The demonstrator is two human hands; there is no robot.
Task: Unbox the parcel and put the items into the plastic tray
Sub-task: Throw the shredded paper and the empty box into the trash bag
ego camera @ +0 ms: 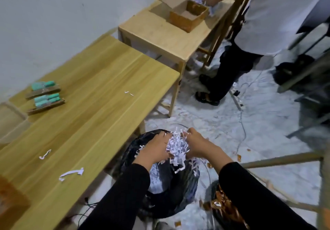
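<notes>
A wad of white shredded paper (pixel 176 147) is squeezed between my left hand (pixel 154 147) and my right hand (pixel 198 144), both closed around it. The hands hover over a bin lined with a black bag (pixel 178 199) that holds more shreds. On the wooden table (pixel 92 108) to the left lie two cardboard strips carrying green items (pixel 45 95). A brown cardboard corner (pixel 10 201) shows at the table's near left edge. No plastic tray is in view.
A second person (pixel 259 33) stands at the far small table (pixel 171 38), hands in shredded paper beside an open cardboard box (pixel 187 15). Loose paper strips (pixel 71 173) lie on my table. Cables, shreds and tape scraps litter the floor; a second bag of brown tape (pixel 223 210) sits right of the bin.
</notes>
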